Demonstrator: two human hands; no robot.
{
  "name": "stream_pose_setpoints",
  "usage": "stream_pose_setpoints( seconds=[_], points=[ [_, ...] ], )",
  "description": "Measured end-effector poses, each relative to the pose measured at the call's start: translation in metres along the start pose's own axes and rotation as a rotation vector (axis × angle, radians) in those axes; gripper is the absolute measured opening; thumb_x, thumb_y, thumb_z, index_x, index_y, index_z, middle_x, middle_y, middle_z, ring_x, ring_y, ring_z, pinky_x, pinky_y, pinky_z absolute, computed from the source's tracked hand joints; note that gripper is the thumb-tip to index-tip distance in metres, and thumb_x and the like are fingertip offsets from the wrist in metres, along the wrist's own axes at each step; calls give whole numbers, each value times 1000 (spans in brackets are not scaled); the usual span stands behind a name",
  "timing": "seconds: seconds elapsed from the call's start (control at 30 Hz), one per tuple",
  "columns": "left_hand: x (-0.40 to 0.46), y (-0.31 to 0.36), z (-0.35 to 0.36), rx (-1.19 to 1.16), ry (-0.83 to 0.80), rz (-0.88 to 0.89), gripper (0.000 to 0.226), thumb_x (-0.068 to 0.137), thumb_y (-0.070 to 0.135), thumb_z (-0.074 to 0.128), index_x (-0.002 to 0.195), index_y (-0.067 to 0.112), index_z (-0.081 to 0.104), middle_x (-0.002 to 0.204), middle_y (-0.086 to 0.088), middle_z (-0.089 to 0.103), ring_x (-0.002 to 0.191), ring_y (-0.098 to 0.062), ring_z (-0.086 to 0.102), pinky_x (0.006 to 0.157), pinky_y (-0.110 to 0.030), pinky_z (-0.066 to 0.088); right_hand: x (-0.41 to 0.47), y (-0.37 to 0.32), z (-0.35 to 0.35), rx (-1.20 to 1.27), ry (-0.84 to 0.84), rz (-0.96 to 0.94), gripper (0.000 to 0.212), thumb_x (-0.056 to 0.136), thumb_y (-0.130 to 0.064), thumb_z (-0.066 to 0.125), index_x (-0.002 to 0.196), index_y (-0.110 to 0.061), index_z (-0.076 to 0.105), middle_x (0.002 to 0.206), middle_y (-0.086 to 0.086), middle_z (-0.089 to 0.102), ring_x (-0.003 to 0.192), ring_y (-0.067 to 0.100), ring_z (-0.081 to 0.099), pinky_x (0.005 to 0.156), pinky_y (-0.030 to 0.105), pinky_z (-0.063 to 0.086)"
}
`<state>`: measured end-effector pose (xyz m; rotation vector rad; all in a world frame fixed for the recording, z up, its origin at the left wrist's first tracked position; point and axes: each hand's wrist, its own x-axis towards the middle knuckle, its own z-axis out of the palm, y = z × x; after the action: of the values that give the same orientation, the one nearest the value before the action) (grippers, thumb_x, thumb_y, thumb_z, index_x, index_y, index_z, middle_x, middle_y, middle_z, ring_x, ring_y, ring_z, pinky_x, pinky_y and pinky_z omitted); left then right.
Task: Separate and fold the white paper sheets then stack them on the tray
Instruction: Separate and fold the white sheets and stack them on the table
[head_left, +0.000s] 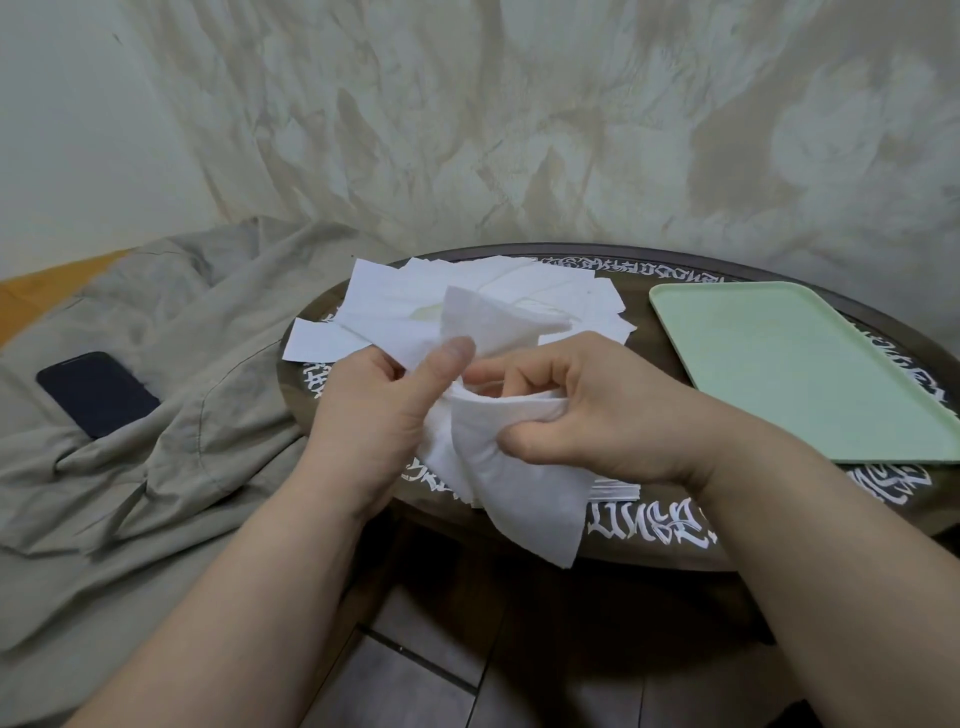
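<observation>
A white paper sheet hangs between both hands above the near edge of the dark round table. My left hand pinches its upper layer with thumb and fingers. My right hand grips a lower layer between thumb and curled fingers, so the layers are parted. Behind the hands lies a loose pile of white paper sheets on the table's far left. A pale green tray rests on the table to the right, with nothing on it.
A grey-green cloth is spread left of the table, with a dark phone lying on it. A marbled wall stands close behind. White lettering runs round the table rim. Tiled floor shows below.
</observation>
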<state>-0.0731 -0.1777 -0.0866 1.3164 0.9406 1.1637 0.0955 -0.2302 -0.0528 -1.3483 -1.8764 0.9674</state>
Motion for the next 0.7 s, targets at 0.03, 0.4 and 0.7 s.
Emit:
stream_pose_setpoints(
  seconds=[0.03, 0.4, 0.7],
  points=[
    [1, -2, 0, 25, 35, 8, 8, 81, 23, 75, 78, 15, 76, 87, -7, 76, 81, -21, 71, 76, -38, 54, 0, 0, -1, 3, -11, -1, 19, 76, 3, 67, 63, -3, 55, 110, -3, 72, 110, -12, 57, 98, 26, 48],
    [-4, -3, -2, 212, -83, 102, 18, 82, 25, 66, 92, 17, 77, 96, 0, 77, 97, -20, 72, 86, -46, 57, 1, 10, -17, 186, 211, 53, 8, 75, -8, 77, 72, -8, 69, 73, 4, 65, 70, 13, 59, 71, 33, 45],
    [-6, -3, 0, 288, -159, 112, 32, 84, 38, 53, 89, 14, 74, 98, 1, 76, 99, -16, 70, 87, -36, 53, 3, 12, -15, -9, 285, 48, 4, 78, -11, 75, 76, -14, 72, 69, -9, 65, 66, 2, 57, 64, 19, 45]
  ],
)
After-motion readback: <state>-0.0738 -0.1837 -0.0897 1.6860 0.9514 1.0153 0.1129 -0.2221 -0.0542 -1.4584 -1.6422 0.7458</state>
